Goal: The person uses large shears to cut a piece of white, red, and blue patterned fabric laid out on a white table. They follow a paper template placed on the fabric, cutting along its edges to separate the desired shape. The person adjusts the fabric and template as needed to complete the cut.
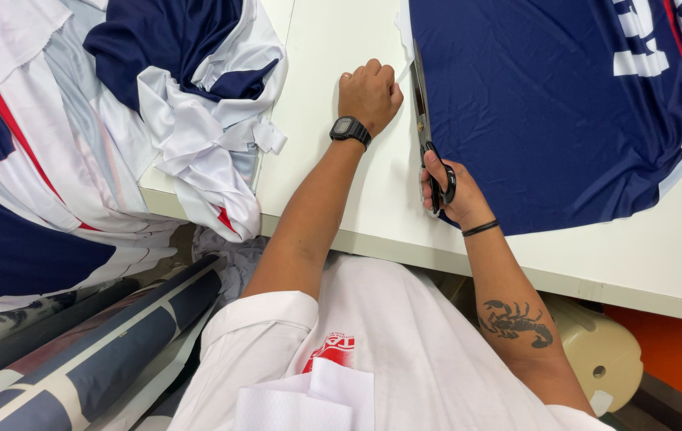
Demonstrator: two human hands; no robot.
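My right hand (454,194) grips the black handles of long scissors (422,120), whose blades run along the left edge of a navy printed fabric panel (548,104) spread on the white table (341,175). My left hand (369,92), wearing a ring and a black wristwatch, rests as a closed fist on the bare table just left of the blades. A thin white fabric strip (405,36) lies beside the blade tips, next to the navy edge.
A heap of white, navy and red fabric offcuts (181,112) hangs over the table's left edge. Rolls of printed fabric (94,351) lie on the floor at lower left. A cream stool (596,351) stands under the table at right.
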